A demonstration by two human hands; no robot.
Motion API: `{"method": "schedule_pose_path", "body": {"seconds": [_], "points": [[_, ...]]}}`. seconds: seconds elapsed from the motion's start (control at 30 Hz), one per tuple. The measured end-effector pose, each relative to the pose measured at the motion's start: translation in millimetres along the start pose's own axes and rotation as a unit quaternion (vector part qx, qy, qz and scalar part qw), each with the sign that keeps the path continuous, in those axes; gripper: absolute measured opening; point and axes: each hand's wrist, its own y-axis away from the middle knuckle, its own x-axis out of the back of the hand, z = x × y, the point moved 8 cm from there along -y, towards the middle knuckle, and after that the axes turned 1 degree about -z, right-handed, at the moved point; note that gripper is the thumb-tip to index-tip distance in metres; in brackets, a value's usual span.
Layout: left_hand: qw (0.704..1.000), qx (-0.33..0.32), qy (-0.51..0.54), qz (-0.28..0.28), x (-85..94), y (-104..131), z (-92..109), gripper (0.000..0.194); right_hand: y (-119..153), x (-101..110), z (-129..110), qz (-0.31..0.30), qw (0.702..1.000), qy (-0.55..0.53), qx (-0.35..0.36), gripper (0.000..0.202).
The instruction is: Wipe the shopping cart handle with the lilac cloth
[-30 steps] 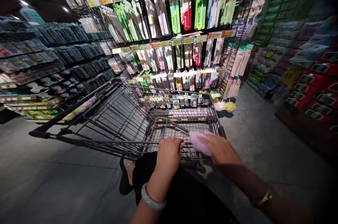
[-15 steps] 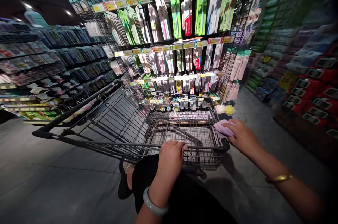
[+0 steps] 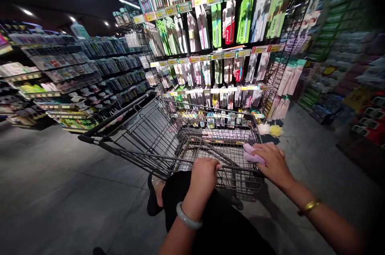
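Observation:
A dark wire shopping cart (image 3: pixel 144 154) stands in front of me, its basket showing bare wire mesh. My left hand (image 3: pixel 204 175) is closed around the near top rail of the cart, fingers curled over it. At the cart's right corner, my right hand (image 3: pixel 272 162) grips a bunched light purple cloth (image 3: pixel 252 154) and presses it against the rim. Part of that corner is hidden under the cloth and fingers. A pale bangle (image 3: pixel 188 217) circles my left wrist, and a gold one (image 3: pixel 311 206) my right.
Beyond the cart rises a wire rack of packaged toothbrushes (image 3: pixel 230 22) with price tags. More stocked shelves (image 3: pixel 111 62) line the left. Red packages (image 3: pixel 371 116) are stacked at the right. A black shoe (image 3: pixel 154 199) is on the grey floor (image 3: pixel 105 199) beside the cart.
The view has turned left, so rack and cart appear farther right. My right hand has moved the cloth slightly along the cart's right corner; my left hand keeps its grip on the rail.

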Motion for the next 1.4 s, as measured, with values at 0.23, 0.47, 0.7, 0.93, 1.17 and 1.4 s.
{"method": "schedule_pose_path", "body": {"seconds": [0.23,0.47,0.7,0.93,1.17,1.4], "points": [[1.000,0.016,0.004,-0.005,1.5,1.9,-6.4,0.020,15.5,-1.3,-10.4,0.081,0.996,0.009,-0.036,0.029],[0.998,0.028,-0.017,0.049,3.9,3.1,-19.1,0.023,-6.1,-16.4,-26.1,0.047,0.998,0.030,-0.035,0.029],[0.994,-0.041,-0.081,0.066,-0.7,15.3,-8.3,0.056,-17.5,-29.2,-59.3,0.046,0.998,0.044,-0.025,0.029],[0.993,0.014,-0.118,0.002,-1.6,6.8,-24.5,0.039,-25.7,-47.8,-105.3,0.038,0.997,-0.022,0.057,0.028],[0.994,0.033,-0.101,0.020,9.1,13.5,-41.3,0.046,-28.6,-50.6,-116.4,-0.042,0.987,-0.114,0.106,0.033],[0.991,-0.097,-0.083,-0.038,-13.6,18.6,7.5,0.042,-45.7,-33.7,-70.3,0.009,0.986,-0.164,0.002,0.035]]}}
